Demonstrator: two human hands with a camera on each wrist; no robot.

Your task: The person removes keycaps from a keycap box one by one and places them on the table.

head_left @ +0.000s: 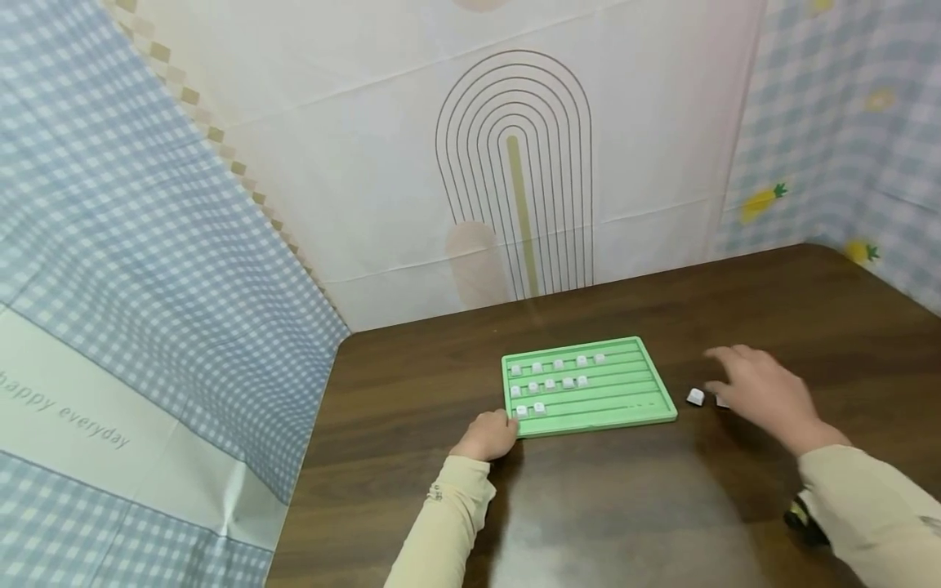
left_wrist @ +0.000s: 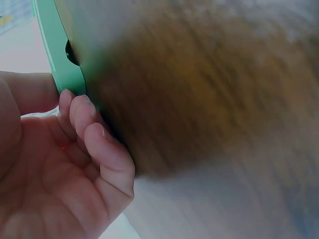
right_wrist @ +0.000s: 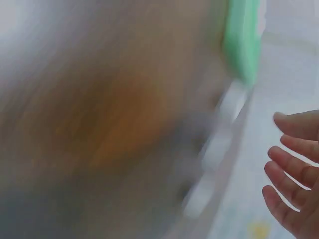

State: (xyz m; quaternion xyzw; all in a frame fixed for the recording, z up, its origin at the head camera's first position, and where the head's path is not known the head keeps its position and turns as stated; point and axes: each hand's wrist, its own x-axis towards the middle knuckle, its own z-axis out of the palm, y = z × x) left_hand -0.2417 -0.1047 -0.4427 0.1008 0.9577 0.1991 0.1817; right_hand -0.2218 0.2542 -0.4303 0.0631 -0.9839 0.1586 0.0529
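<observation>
1. Closest to my head camera is the cream right sleeve (head_left: 871, 518), off the near right side of the green tray (head_left: 625, 396). A black-and-yellow object (head_left: 797, 516) shows partly beneath it; I cannot tell what it is.
2. I have the tray lying on the wooden counter (head_left: 412, 367). Its white keycaps (head_left: 540, 407) sit toward its left end: five in the far row, five in the middle and two in the near row, whose right part is bare.
3. My left hand (head_left: 487, 437) pinches the tray's near left corner, thumb against fingers. I judge this a good brace; I would press only enough to stop sliding.
4. My right hand (head_left: 768, 400) is to the right of the tray, fingers spread apart and holding nothing that I can see.
5. Just off the tray's right edge lies a loose keycap (head_left: 695, 398); beside it, farther from the tray, a second keycap (head_left: 723, 402) is partly hidden by that hand.
6. The step looks like collecting loose keycaps. I would narrow thumb and forefinger on opposite sides of one, lift it clear of its neighbour, and line it up squarely before lowering it into a row.
</observation>
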